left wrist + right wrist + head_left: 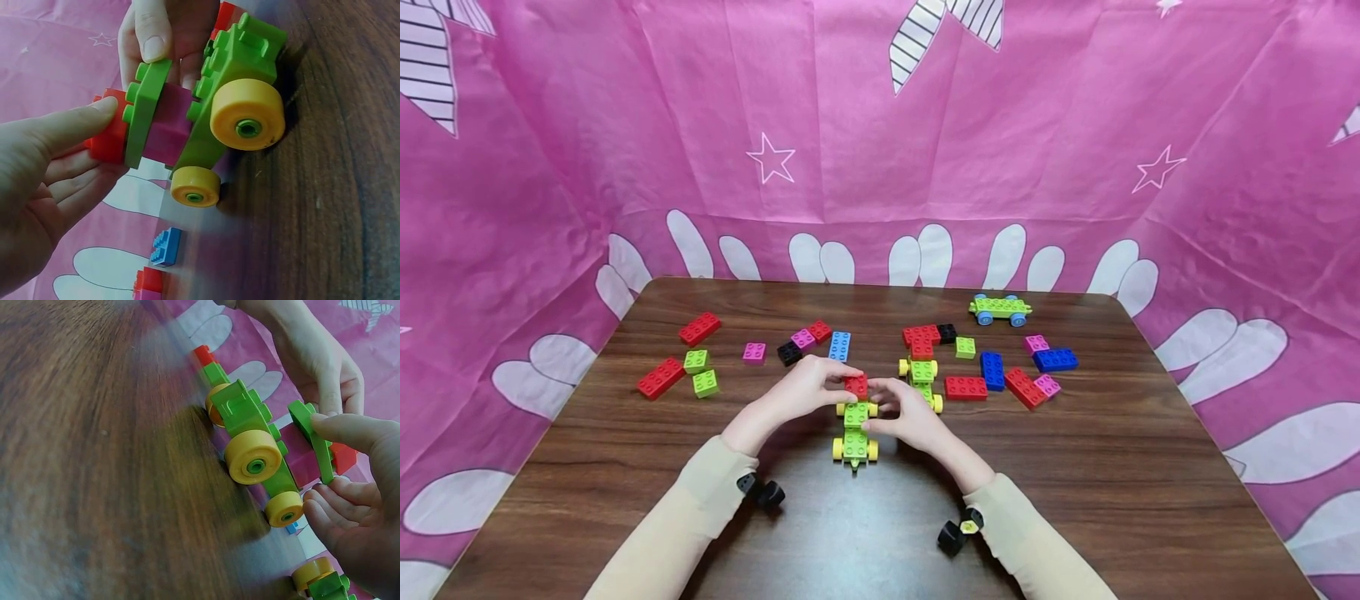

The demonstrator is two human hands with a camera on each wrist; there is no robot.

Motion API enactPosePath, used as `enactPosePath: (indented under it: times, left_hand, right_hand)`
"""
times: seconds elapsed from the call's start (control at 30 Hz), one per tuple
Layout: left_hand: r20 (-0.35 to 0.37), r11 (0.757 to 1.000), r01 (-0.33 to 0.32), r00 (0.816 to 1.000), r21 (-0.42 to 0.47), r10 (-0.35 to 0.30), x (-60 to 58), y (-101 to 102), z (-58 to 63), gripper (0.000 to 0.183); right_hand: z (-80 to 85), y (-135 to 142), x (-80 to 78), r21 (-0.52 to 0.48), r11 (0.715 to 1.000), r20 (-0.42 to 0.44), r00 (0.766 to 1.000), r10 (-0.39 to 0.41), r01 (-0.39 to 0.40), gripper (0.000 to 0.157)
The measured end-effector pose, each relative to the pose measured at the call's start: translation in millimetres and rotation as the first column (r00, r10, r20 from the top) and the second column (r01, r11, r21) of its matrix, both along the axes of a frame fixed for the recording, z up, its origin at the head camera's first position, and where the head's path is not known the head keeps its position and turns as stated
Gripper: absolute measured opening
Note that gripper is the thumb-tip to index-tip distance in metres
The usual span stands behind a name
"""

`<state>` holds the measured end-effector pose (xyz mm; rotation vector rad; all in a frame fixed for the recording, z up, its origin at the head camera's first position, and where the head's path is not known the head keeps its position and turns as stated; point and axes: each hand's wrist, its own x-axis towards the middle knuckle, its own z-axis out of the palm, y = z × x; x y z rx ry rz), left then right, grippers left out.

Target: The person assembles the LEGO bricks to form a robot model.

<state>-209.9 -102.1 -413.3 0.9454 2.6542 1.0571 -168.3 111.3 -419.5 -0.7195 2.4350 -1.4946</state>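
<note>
A green toy car base (pixel 855 447) with yellow wheels stands on the table between the hands. On it sits a magenta brick (pixel 169 125), topped by a thin green plate (pixel 312 434) and then a red brick (pixel 111 139). My left hand (pixel 807 388) pinches the red brick, thumb on one side and fingers on the other. From the opposite side, my right hand (pixel 916 417) pinches the green plate, its thumb on the edge. Partly behind the right hand is a second green car base (pixel 922 372) with yellow wheels.
Left of the hands lie red bricks (pixel 661 378), lime bricks (pixel 705 383) and a magenta brick (pixel 755 353). A light blue brick (pixel 840 346) is beyond the left hand. To the right are blue bricks (pixel 992 371) and red bricks (pixel 966 388). A blue-wheeled car base (pixel 1000 308) stands far back.
</note>
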Motion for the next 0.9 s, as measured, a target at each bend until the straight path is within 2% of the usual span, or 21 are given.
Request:
enactPosePath:
  times: [0.1,0.33,0.9]
  left_hand:
    - [-0.002,1.0,0.006,1.0,-0.024,-0.006,-0.7,1,0.5,0.036]
    - [-0.037,0.999,0.007,0.999,-0.05,-0.009,-0.1,3,3.4,0.034]
    - [-0.075,0.995,0.013,0.997,-0.1,-0.02,0.2,5,6.3,0.033]
  right_hand:
    - [-2.0,0,-1.2,0.002,1.0,0.003,1.0,-0.001,0.001,0.054]
    - [-40.5,5,-17.8,-0.022,1.0,-0.03,1.0,-0.002,0.001,0.058]
    - [-41.5,5,-18.2,-0.034,0.999,-0.008,1.0,-0.008,0.008,0.058]
